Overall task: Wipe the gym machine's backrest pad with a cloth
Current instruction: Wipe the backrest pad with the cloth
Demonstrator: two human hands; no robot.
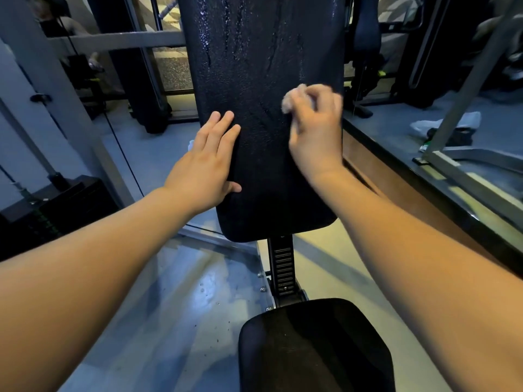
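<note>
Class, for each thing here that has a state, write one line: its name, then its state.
Backrest pad: upright, wet streaks on its upper part.
Cloth: bunched, pressed on the pad.
Right hand: grips the cloth, blurred.
Left hand: flat, fingers straight, on the pad's left edge.

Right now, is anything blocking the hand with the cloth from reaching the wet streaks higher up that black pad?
Nothing visible does. The right hand holds the cloth against the backrest pad near its right edge; bare pad runs up to the wet streaks. The left hand lies flat at the left edge, aside.
</note>
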